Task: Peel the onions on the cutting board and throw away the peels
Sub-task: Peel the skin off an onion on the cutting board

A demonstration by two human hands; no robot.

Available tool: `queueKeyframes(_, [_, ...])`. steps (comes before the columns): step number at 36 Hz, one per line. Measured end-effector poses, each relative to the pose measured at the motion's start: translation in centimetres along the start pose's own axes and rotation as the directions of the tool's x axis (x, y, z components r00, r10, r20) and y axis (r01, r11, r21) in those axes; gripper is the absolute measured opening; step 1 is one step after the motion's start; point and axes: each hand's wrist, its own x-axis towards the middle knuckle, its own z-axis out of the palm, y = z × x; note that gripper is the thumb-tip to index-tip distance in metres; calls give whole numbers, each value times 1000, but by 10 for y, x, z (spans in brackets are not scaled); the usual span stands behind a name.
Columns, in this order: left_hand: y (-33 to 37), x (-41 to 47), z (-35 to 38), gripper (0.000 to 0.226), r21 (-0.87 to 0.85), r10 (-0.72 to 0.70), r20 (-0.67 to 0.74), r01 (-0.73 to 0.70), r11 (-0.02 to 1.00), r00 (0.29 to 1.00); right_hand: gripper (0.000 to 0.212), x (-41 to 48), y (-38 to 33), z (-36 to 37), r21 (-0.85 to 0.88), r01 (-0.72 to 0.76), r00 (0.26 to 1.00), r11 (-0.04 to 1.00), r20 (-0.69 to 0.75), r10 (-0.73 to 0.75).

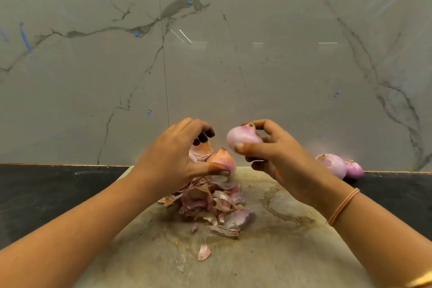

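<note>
My right hand (275, 154) holds a peeled pale-pink onion (242, 138) in the air, above the far edge of the worn cutting board (268, 252). My left hand (173, 159) arches over an unpeeled orange-pink onion (225, 159) at the back of the board. Its thumb lies against the onion's front and its fingers curl above and behind it. A heap of dry onion peels (215, 206) lies on the board just below that hand. A single loose peel (204, 252) lies nearer to me.
Two peeled onions (339, 166) rest on the dark countertop (46, 194) to the right of the board, against the grey marble wall (210, 54). A stain marks the board's right side. No bin is in view.
</note>
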Motion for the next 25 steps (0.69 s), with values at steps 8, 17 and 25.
queueKeyframes(8, [6,1,-1,50,-1,144,-154,-145,989,978,52,-3,3,3,-247,219,976,944,53,-212])
queueKeyframes(17, [18,-1,4,27,-192,8,-205,-49,980,979,52,-1,11,12,-495,401,914,771,154,-376])
queueKeyframes(25, [22,-1,1,27,-339,-78,-186,11,941,979,68,-4,7,10,-517,401,911,756,137,-390])
